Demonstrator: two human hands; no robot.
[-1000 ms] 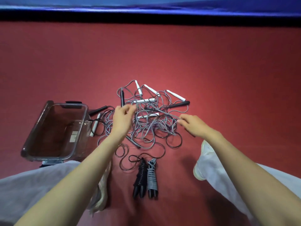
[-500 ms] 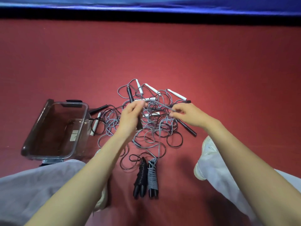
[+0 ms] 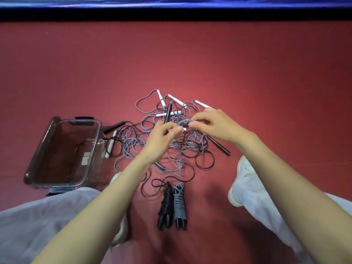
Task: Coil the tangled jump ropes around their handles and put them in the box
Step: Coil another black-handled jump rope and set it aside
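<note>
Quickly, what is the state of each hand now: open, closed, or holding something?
Left hand: closed, pinching the grey rope.
Right hand: closed, pinching the same grey rope.

2 hands: left hand (image 3: 162, 139), right hand (image 3: 216, 127). 1 clear box (image 3: 40, 149). 2 coiled ropes: 1 black coiled rope (image 3: 166, 204), 1 grey coiled rope (image 3: 179, 206). 1 tangled pile (image 3: 133, 147) of grey & black cords; no. of ropes in it can't be told. Loose handles seen: approx. 5 white handles (image 3: 177, 101), 3 black handles (image 3: 219, 146). 2 white shoes (image 3: 242, 180).
</note>
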